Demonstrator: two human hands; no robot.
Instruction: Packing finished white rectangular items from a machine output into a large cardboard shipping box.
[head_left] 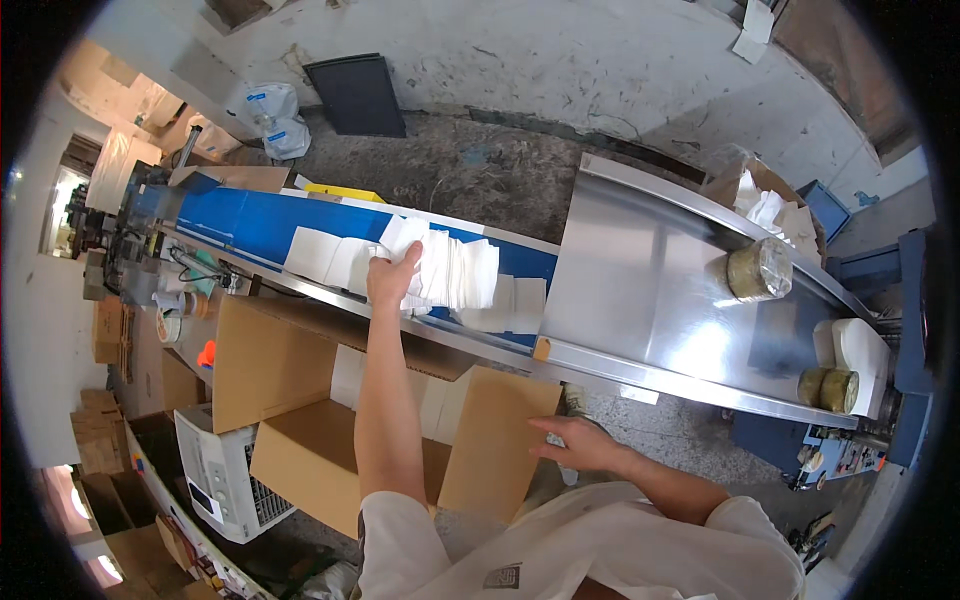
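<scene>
Head view shows your left hand (393, 275) on a row of white folded sheets (458, 275), up on the blue belt (270, 222). Your hand is at the left end of the row, with the thumb spread away from the bent fingers — some fingertips are hidden, so I can't tell if you have the sheets squeezed tight. More white pieces (315, 253) lie flat to the left of the row, and a few more peek out at its right end. Your right hand (578, 443) has nothing in it, and its fingers are loose and a bit apart. They are right by the flap (497, 435) of a big brown box (280, 365), but I can't tell if they touch it. The box sits with its top open on your side of the belt, and your left arm reaches over it. To the right of the belt is a shiny metal table (640, 270). On it there is a greenish roll (745, 272) near the far edge, and two smaller rolls (828, 390) near the close edge — just beside a white pack (865, 355).
</scene>
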